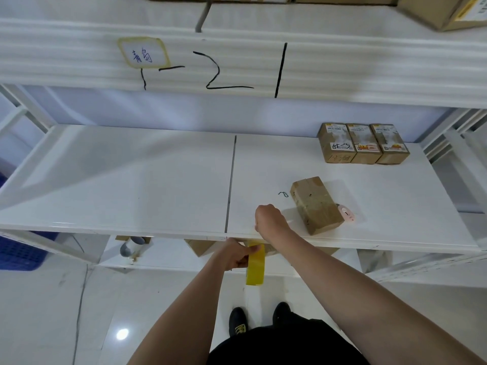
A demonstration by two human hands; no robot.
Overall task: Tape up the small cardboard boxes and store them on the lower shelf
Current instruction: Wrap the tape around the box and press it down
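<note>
A small cardboard box point(316, 205) lies on the white middle shelf point(131, 180), near its front edge on the right. My left hand point(234, 254) grips a yellow tape roll point(255, 264) just below and in front of the shelf edge. My right hand point(270, 219) is curled at the shelf's front edge, left of the box and apart from it, directly above the roll. It seems to pinch the tape's free end, which its fingers hide. Three more small labelled boxes point(362, 143) stand side by side at the back right.
A small pink object point(347, 213) lies against the box's right side. On the lower shelf point(163, 259) sit a grey roll point(130, 247) and cardboard boxes point(200, 247), partly hidden. A blue crate point(21, 251) stands at the left. Larger boxes point(442, 11) are on the top shelf.
</note>
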